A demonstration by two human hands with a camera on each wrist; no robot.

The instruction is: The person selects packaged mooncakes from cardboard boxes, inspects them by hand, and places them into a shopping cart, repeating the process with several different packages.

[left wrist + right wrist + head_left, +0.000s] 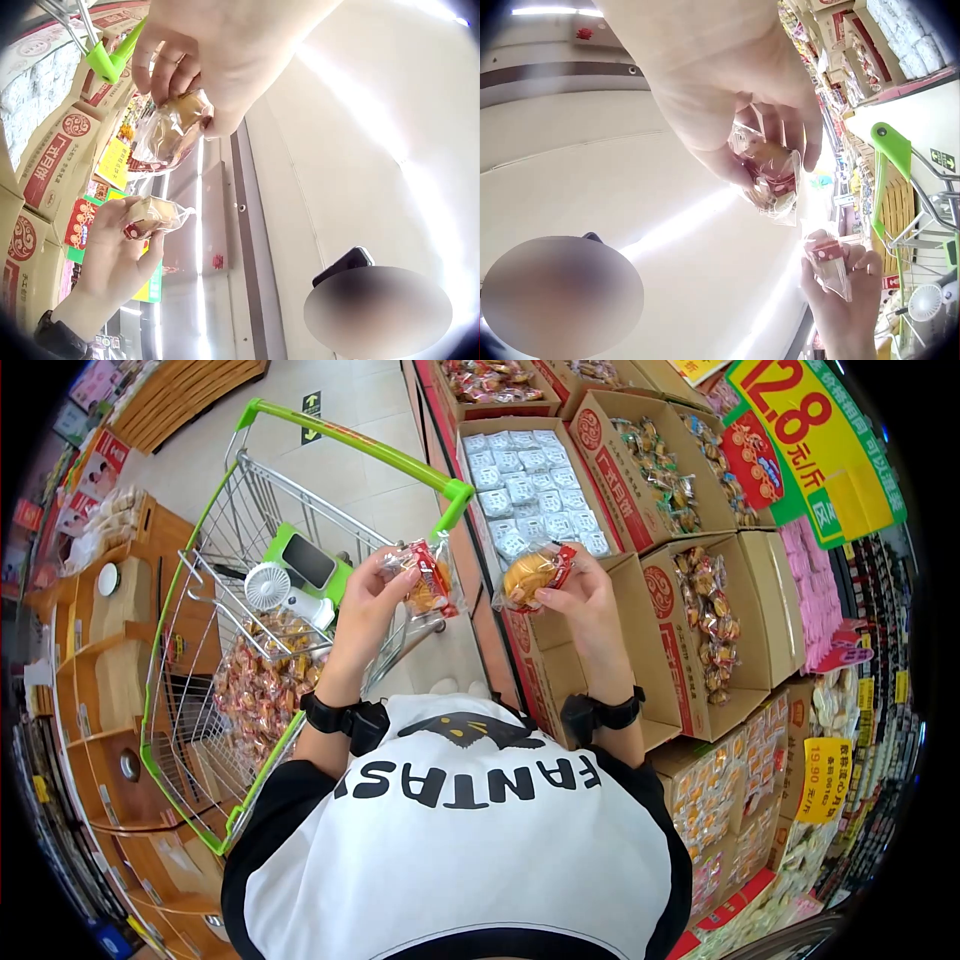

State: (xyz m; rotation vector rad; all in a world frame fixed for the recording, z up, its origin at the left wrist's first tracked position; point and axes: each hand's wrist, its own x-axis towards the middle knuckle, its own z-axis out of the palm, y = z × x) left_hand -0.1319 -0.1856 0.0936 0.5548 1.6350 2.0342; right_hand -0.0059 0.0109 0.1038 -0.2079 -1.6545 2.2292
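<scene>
Two wrapped pastries [428, 580] [532, 575] were held near the shopping cart [350, 444].
Left hand [372, 595] and right hand [592, 605] each gripped one; light pressure probably best kept them uncrushed.

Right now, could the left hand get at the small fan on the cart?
Probably yes: the fan looks uncovered on the cart, near the left hand. But that hand holds a packet, which may need setting down.

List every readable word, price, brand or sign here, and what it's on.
"12.8元/斤": large yellow sign
"19.90元/斤": lower yellow tag
"广式月饼": carton
"FANTAS", upside down, next letter partly hidden: shirt
Left packet, right packet: print too small.
Other text: too small or blurred.
</scene>
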